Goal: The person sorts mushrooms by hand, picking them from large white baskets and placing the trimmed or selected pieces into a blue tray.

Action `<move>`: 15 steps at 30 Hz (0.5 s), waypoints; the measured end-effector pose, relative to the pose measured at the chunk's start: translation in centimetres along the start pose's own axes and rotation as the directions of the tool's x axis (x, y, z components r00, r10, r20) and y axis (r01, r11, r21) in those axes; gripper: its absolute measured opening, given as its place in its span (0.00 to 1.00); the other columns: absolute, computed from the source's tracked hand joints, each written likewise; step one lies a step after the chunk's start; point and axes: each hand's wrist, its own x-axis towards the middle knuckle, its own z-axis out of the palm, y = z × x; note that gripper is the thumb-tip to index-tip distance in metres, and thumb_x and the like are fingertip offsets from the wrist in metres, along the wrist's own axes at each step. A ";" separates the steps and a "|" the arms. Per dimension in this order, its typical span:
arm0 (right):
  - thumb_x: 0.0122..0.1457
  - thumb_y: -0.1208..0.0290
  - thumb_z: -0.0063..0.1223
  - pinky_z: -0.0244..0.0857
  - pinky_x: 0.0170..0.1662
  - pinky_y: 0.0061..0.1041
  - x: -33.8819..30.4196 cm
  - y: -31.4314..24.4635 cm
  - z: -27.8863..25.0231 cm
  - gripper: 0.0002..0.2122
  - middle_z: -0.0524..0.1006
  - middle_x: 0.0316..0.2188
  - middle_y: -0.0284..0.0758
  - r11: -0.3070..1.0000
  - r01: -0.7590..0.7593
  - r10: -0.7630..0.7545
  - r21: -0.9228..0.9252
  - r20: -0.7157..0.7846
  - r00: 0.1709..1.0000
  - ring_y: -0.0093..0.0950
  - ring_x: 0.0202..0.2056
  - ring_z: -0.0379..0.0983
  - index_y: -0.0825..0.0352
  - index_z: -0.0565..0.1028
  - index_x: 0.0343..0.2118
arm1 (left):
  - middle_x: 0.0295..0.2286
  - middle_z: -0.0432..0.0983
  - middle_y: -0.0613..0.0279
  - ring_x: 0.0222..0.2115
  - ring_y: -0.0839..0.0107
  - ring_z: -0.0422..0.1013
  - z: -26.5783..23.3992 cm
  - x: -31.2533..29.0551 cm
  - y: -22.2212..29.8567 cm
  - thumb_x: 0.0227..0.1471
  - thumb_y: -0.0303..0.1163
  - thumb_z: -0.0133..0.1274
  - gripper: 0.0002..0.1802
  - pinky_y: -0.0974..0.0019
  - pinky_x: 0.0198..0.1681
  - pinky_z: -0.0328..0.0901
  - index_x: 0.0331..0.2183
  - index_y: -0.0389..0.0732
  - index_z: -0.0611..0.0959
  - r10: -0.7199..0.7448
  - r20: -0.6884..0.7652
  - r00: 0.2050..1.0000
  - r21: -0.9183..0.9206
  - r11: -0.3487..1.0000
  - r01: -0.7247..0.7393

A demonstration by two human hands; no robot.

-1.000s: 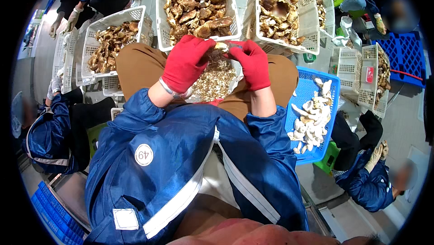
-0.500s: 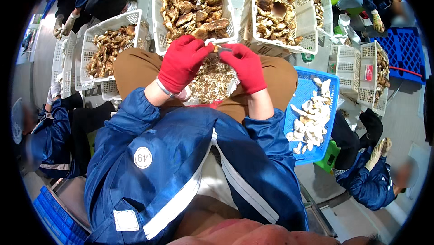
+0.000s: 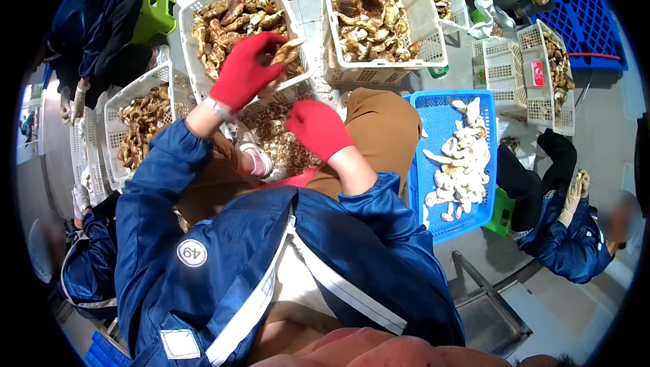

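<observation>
My left hand [image 3: 248,74] in a red glove is at the near edge of a white crate [image 3: 187,35] of brown mushrooms. Its thumb and fingers close round a mushroom [image 3: 290,51] with a pale stem. Lower and to the right, my right hand [image 3: 319,128], also red-gloved, is closed over my lap; whatever it grips is hidden by the fingers. Brown and white trimmings [image 3: 277,138] lie between my knees beneath both hands.
At my right stands a blue basket [image 3: 421,157] of pale trimmed mushrooms [image 3: 464,164]. Another white crate [image 3: 433,42] of mushrooms is ahead, a further crate [image 3: 169,82] at the left. Co-workers in blue jackets sit around, one [image 3: 562,231] at the right.
My hands, together before, have parted: the left moved left to the crate and is now on a mushroom, the right dropped lower toward my lap. The whole view has shifted.
</observation>
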 end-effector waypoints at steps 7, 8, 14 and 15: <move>0.51 0.63 0.52 0.70 0.40 0.42 -0.2 -0.8 0.7 0.11 0.79 0.30 0.46 0.999 0.047 -0.049 0.013 0.273 0.961 0.46 0.35 0.76 0.64 0.79 0.29 | 0.35 0.79 0.60 0.30 0.74 0.73 13.9 12.5 -8.2 0.43 0.33 0.67 0.27 0.69 0.32 0.69 0.46 0.37 0.80 -0.451 0.333 0.828 -0.352 0.755 0.553; 0.52 0.62 0.52 0.70 0.40 0.42 -0.3 -0.6 0.1 0.11 0.79 0.31 0.46 1.000 0.021 -0.016 -0.011 0.324 0.946 0.46 0.35 0.76 0.64 0.79 0.30 | 0.34 0.79 0.60 0.28 0.74 0.73 15.6 13.8 -7.0 0.41 0.34 0.68 0.28 0.69 0.29 0.68 0.46 0.37 0.80 -0.481 0.356 0.801 -0.334 0.735 0.590; 0.54 0.47 0.53 0.68 0.37 0.42 0.2 -0.2 0.1 0.20 0.78 0.28 0.45 0.998 0.067 -0.040 -0.016 0.649 0.760 0.48 0.32 0.75 0.63 0.79 0.29 | 0.34 0.79 0.55 0.30 0.71 0.74 24.6 19.6 -12.4 0.41 0.36 0.67 0.30 0.68 0.29 0.67 0.46 0.33 0.79 -0.367 0.295 0.882 -0.272 0.853 0.446; 0.53 0.42 0.53 0.67 0.36 0.43 0.0 0.3 0.5 0.24 0.78 0.29 0.46 0.996 0.079 -0.087 0.042 0.642 0.761 0.49 0.31 0.74 0.62 0.79 0.28 | 0.37 0.78 0.54 0.34 0.70 0.74 25.1 19.9 -12.4 0.42 0.35 0.67 0.30 0.68 0.32 0.68 0.47 0.33 0.79 -0.356 0.276 0.893 -0.293 0.853 0.431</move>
